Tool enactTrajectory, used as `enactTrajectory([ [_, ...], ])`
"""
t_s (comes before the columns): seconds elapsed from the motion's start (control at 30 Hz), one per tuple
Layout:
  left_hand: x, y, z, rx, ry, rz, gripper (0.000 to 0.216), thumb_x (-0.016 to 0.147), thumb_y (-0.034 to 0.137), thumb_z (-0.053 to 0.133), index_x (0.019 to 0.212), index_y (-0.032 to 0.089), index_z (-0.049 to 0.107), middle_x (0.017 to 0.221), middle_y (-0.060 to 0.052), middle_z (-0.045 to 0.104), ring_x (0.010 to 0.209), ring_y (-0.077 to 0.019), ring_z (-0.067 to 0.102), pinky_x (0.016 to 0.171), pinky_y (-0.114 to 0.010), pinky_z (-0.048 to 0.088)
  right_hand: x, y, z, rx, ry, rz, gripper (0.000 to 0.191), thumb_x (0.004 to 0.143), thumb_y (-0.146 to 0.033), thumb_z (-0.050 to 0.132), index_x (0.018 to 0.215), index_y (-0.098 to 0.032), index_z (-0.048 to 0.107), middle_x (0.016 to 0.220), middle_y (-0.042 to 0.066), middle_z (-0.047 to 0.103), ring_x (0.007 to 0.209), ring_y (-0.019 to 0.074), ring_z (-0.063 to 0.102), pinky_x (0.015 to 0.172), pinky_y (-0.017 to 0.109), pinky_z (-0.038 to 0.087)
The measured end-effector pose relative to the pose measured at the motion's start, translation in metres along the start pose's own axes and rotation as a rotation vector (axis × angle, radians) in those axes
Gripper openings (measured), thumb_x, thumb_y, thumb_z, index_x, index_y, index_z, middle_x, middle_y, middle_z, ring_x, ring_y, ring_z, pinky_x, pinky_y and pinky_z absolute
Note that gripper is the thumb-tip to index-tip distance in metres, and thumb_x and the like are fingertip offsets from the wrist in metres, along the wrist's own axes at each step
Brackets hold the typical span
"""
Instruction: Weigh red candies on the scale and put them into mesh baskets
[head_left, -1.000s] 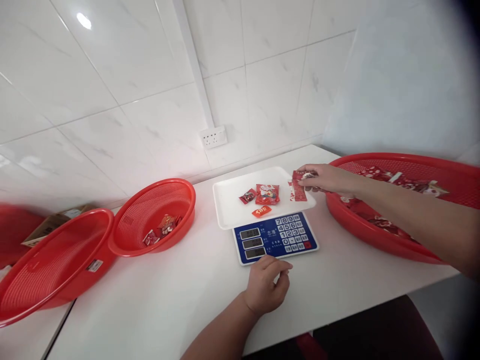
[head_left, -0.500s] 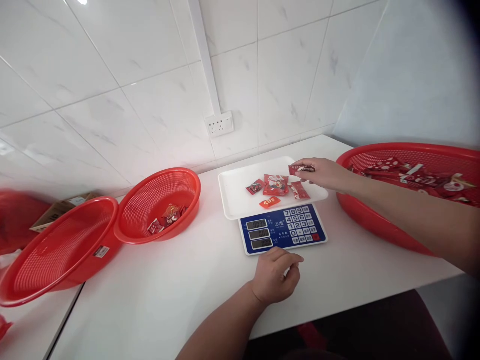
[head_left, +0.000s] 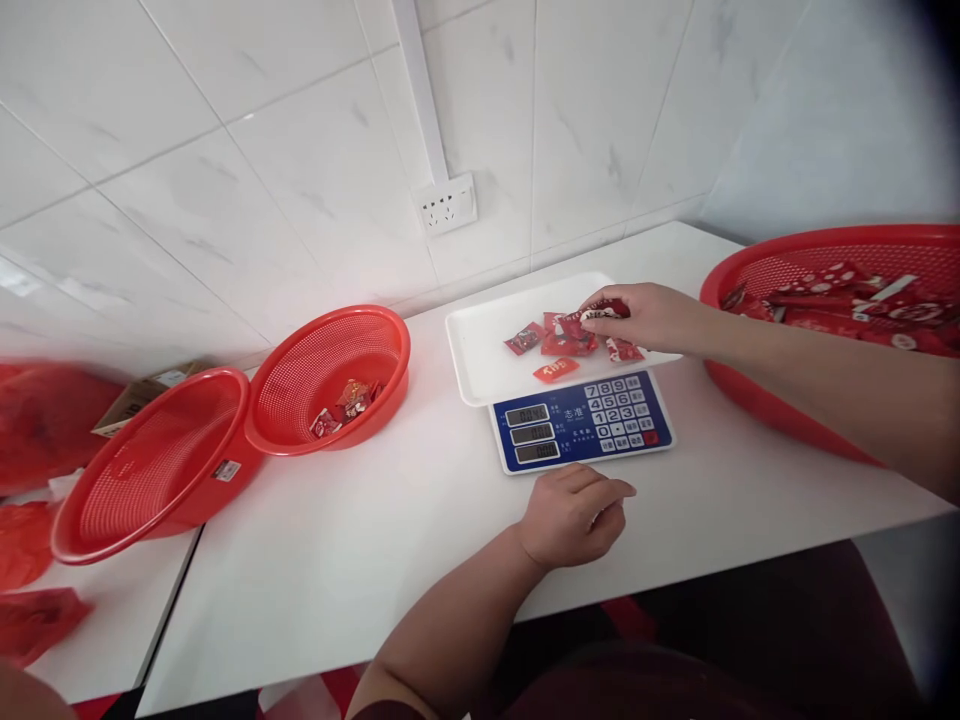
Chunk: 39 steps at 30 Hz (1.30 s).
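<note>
My right hand reaches in from the right over the white scale tray, pinching a red snack packet. Just under it, on the tray, several red wrapped snacks lie grouped, among them a larger red packet, a small dark-red packet and an orange-red packet. In front of the tray is the scale's blue keypad and display panel; I cannot read its digits surely. My left hand rests loosely curled on the table by the scale's front edge, holding nothing.
A big red basket full of red packets stands at the right. To the left are a red basket with a few packets and another red basket. Red bags and a cardboard box lie farther left.
My right hand has moved with its packet from the tray's right side inward, over the larger red packet. My left hand stays curled in front of the scale. The view has shifted slightly.
</note>
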<state>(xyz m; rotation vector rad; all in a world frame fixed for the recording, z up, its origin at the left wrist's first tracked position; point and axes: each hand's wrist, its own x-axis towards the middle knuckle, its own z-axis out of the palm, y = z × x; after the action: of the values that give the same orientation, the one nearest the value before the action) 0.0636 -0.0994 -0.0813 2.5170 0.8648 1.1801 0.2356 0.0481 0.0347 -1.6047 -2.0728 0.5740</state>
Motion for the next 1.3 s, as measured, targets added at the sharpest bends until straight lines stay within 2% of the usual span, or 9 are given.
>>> enactTrajectory([
  [0.33, -0.001, 0.0, 0.001, 0.014, -0.06, -0.009, 0.024, 0.082, 0.014, 0.04, 0.091, 0.015, 0.062, 0.075, -0.004, 0.069, 0.068, -0.0139, 0.063, 0.064, -0.025, 0.051, -0.002, -0.007, 0.003, 0.011, -0.078, 0.026, 0.034, 0.078, -0.048, 0.053, 0.096, -0.024, 0.067, 0.084, 0.002, 0.069, 0.073, 0.0173, 0.061, 0.063, 0.029, 0.045],
  [0.5, 0.0, 0.0, -0.001, 0.003, -0.061, -0.035, 0.023, 0.082, 0.014, 0.041, 0.092, 0.016, 0.062, 0.077, -0.005, 0.069, 0.068, -0.0142, 0.063, 0.064, -0.025, 0.052, 0.005, -0.012, 0.004, 0.07, -0.065, 0.028, 0.045, 0.078, -0.045, 0.054, 0.118, -0.025, 0.058, 0.11, 0.003, 0.064, 0.085, 0.0184, 0.062, 0.071, 0.03, 0.049],
  [0.6, 0.0, 0.0, -0.001, -0.01, -0.049, -0.039, 0.023, 0.082, 0.014, 0.041, 0.093, 0.016, 0.061, 0.078, -0.005, 0.069, 0.068, -0.0143, 0.063, 0.064, -0.026, 0.052, 0.008, -0.007, -0.002, 0.08, -0.033, 0.051, 0.05, 0.078, -0.047, 0.053, 0.123, -0.025, 0.053, 0.115, 0.005, 0.062, 0.083, 0.0184, 0.063, 0.062, 0.029, 0.049],
  [0.7, 0.0, -0.001, -0.001, -0.025, -0.021, -0.03, 0.022, 0.081, 0.012, 0.043, 0.093, 0.015, 0.061, 0.078, -0.005, 0.069, 0.068, -0.0144, 0.063, 0.063, -0.026, 0.052, 0.006, -0.001, -0.011, 0.086, -0.056, 0.103, 0.047, 0.078, -0.047, 0.053, 0.118, -0.023, 0.057, 0.114, 0.007, 0.062, 0.078, 0.0173, 0.062, 0.049, 0.024, 0.045],
  [0.8, 0.0, -0.002, -0.001, -0.029, -0.024, -0.034, 0.022, 0.08, 0.012, 0.043, 0.092, 0.015, 0.062, 0.076, -0.005, 0.068, 0.067, -0.0143, 0.062, 0.062, -0.025, 0.052, 0.002, 0.002, -0.014, 0.067, -0.095, 0.131, 0.044, 0.077, -0.047, 0.054, 0.113, -0.022, 0.061, 0.114, 0.007, 0.062, 0.078, 0.0177, 0.062, 0.046, 0.023, 0.044],
  [1.0, -0.001, -0.003, -0.001, -0.032, -0.051, -0.071, 0.023, 0.081, 0.012, 0.043, 0.094, 0.016, 0.061, 0.078, -0.005, 0.068, 0.069, -0.0143, 0.062, 0.064, -0.025, 0.052, 0.0, 0.0, -0.013, -0.059, -0.078, -0.013, 0.033, 0.08, -0.044, 0.052, 0.103, -0.024, 0.066, 0.098, 0.003, 0.068, 0.088, 0.0197, 0.063, 0.074, 0.032, 0.049],
  [1.07, -0.001, -0.003, -0.001, -0.032, -0.054, -0.08, 0.023, 0.081, 0.012, 0.043, 0.094, 0.017, 0.061, 0.079, -0.005, 0.069, 0.07, -0.0144, 0.062, 0.065, -0.026, 0.052, -0.004, 0.0, -0.018, -0.086, -0.063, 0.006, 0.03, 0.08, -0.041, 0.053, 0.101, -0.025, 0.066, 0.092, 0.002, 0.069, 0.086, 0.02, 0.063, 0.076, 0.033, 0.048],
  [1.2, 0.0, -0.003, -0.002, -0.032, -0.059, -0.062, 0.022, 0.082, 0.014, 0.042, 0.093, 0.017, 0.061, 0.078, -0.005, 0.069, 0.07, -0.0147, 0.063, 0.066, -0.027, 0.052, -0.021, 0.017, -0.042, -0.126, 0.001, 0.153, 0.029, 0.082, -0.036, 0.055, 0.105, -0.023, 0.064, 0.093, 0.005, 0.069, 0.083, 0.0199, 0.061, 0.073, 0.032, 0.045],
  [1.3, -0.001, -0.003, 0.0, -0.019, -0.076, -0.061, 0.022, 0.083, 0.015, 0.041, 0.093, 0.017, 0.061, 0.079, -0.005, 0.069, 0.071, -0.0147, 0.063, 0.067, -0.027, 0.052, -0.04, 0.057, -0.064, -0.184, 0.143, 0.275, 0.022, 0.081, -0.036, 0.057, 0.097, -0.023, 0.066, 0.093, 0.008, 0.068, 0.084, 0.0221, 0.059, 0.073, 0.035, 0.041],
])
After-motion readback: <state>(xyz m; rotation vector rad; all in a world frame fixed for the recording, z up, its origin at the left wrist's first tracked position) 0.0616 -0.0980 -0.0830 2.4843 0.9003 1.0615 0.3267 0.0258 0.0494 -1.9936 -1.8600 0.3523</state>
